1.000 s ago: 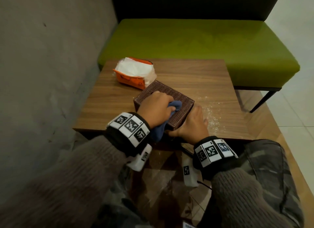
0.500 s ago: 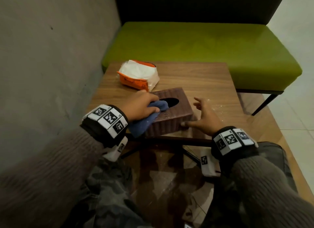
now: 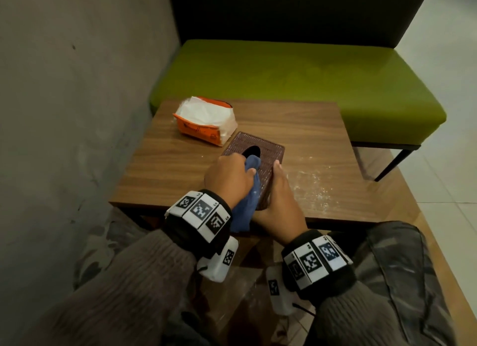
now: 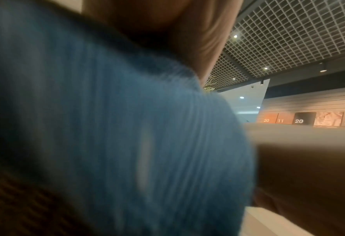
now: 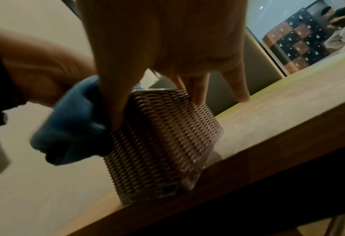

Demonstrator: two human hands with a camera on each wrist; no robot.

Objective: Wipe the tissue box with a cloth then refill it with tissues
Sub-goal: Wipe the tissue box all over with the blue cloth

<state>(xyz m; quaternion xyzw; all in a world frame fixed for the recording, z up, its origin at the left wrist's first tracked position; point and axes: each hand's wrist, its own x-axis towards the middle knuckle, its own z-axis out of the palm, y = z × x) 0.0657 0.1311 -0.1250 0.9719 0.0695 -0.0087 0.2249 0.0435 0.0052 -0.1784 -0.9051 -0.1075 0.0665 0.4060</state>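
Note:
The brown woven tissue box (image 3: pixel 269 149) (image 5: pixel 163 135) stands near the table's front edge, its oval slot facing up and its long side pointing away from me. My left hand (image 3: pixel 228 175) (image 5: pixel 36 63) grips the blue cloth (image 3: pixel 252 162) (image 4: pixel 127 127) (image 5: pixel 70 124) and presses it on the box's top beside the slot; the cloth's tail hangs over the near end. My right hand (image 3: pixel 281 198) (image 5: pixel 167 39) holds the box's near right part, thumb on one face and fingers down the other. The orange tissue pack (image 3: pixel 206 118), white tissues showing, lies behind the box to the left.
The small wooden table (image 3: pixel 304 124) (image 5: pixel 288 111) has white dust specks to the right of the box. A green bench (image 3: pixel 296 75) with a dark back stands behind it, and a grey wall runs along the left. My knees sit below the front edge.
The box has been turned so that its long side points away from me. My right hand, open beside it before, now holds it. My left hand with the cloth moved onto the top.

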